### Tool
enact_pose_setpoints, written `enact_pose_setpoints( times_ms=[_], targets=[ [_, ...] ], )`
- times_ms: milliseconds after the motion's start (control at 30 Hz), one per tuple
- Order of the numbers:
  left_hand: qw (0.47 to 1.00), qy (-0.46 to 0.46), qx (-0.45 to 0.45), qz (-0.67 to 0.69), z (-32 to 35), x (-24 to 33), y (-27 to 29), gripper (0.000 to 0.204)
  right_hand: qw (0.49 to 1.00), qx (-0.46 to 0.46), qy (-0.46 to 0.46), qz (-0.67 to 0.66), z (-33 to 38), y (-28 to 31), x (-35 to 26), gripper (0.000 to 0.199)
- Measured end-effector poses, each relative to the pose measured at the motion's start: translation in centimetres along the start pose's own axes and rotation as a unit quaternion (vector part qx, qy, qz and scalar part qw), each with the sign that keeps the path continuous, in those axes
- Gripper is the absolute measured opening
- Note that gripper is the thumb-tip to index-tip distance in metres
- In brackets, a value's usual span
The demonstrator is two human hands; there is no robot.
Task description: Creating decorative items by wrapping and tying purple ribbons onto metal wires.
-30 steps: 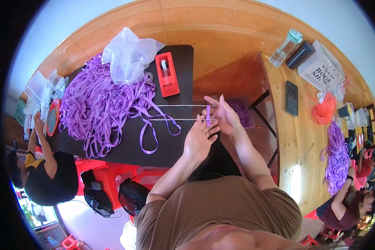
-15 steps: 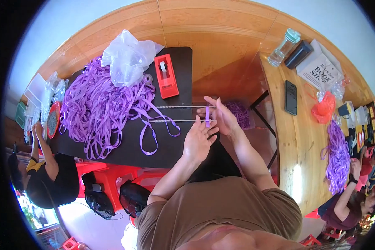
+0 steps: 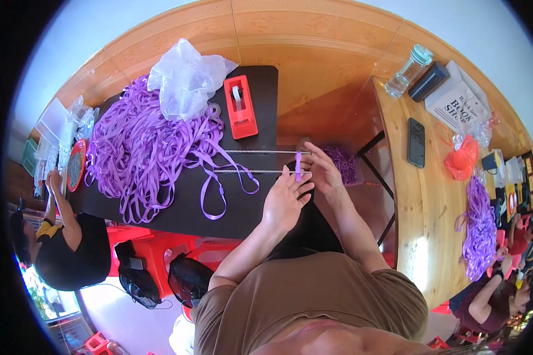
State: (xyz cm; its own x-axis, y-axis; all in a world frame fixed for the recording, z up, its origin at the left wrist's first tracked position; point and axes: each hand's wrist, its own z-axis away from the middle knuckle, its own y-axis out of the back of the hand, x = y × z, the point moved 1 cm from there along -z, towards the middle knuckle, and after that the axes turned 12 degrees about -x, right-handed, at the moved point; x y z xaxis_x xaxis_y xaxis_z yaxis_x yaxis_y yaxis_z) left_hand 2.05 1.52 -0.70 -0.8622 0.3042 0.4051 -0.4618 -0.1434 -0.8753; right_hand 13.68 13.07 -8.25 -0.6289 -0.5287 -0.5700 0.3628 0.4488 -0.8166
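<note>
Two thin parallel metal rods stick out past the right edge of the dark table. A short purple strap lies across both rods near their tips. My left hand is open, palm turned up and fingers apart, its thumb tip close to the nearer rod and the strap. At the rod tips, just right of the strap, my right hand has its fingers bent but apart. Whether either hand touches the strap is hard to make out. A large heap of purple lanyards covers the table, two loops trailing toward the rods.
A red tape dispenser and a clear plastic bag sit on the dark table. The wooden table holds a phone, bottle and more lanyards. Purple straps lie below. Co-workers sit either side.
My right hand has shifted slightly right, its fingers drawn back from behind the strap toward the rod tips. My left hand stays nearly in place. The view has shifted slightly.
</note>
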Motion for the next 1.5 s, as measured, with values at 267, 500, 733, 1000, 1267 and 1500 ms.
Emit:
enact_pose_setpoints(
  times_ms=[267, 500, 733, 1000, 1267, 1500],
  targets=[
    [0.999, -0.014, 0.016, -0.049, 0.3, 0.0, -0.4, 0.043, 0.974, 0.083, -0.005, 0.210, -1.3, -5.6, -1.0, 0.029],
    [0.996, -0.071, 0.012, -0.059, 1.3, -0.2, 1.0, 0.033, 0.966, 0.107, 0.038, 0.234, -1.5, -4.6, -0.6, 0.013],
    [0.992, -0.065, -0.026, -0.104, 3.5, 0.9, 0.3, 0.045, 0.967, 0.111, 0.016, 0.228, -1.4, -4.5, -0.9, 0.013],
    [0.985, -0.066, -0.041, -0.156, 5.0, 2.3, -0.5, 0.044, 0.963, 0.131, 0.012, 0.234, -1.3, -4.5, -0.8, 0.013],
    [0.975, -0.079, -0.072, -0.195, 5.8, 3.5, -0.1, 0.039, 0.962, 0.141, 0.022, 0.232, -1.3, -4.9, -0.9, 0.015],
    [0.973, -0.085, -0.071, -0.201, 6.4, 3.9, 0.1, 0.035, 0.961, 0.150, 0.022, 0.231, -1.3, -4.9, -0.9, 0.015]
  ],
)
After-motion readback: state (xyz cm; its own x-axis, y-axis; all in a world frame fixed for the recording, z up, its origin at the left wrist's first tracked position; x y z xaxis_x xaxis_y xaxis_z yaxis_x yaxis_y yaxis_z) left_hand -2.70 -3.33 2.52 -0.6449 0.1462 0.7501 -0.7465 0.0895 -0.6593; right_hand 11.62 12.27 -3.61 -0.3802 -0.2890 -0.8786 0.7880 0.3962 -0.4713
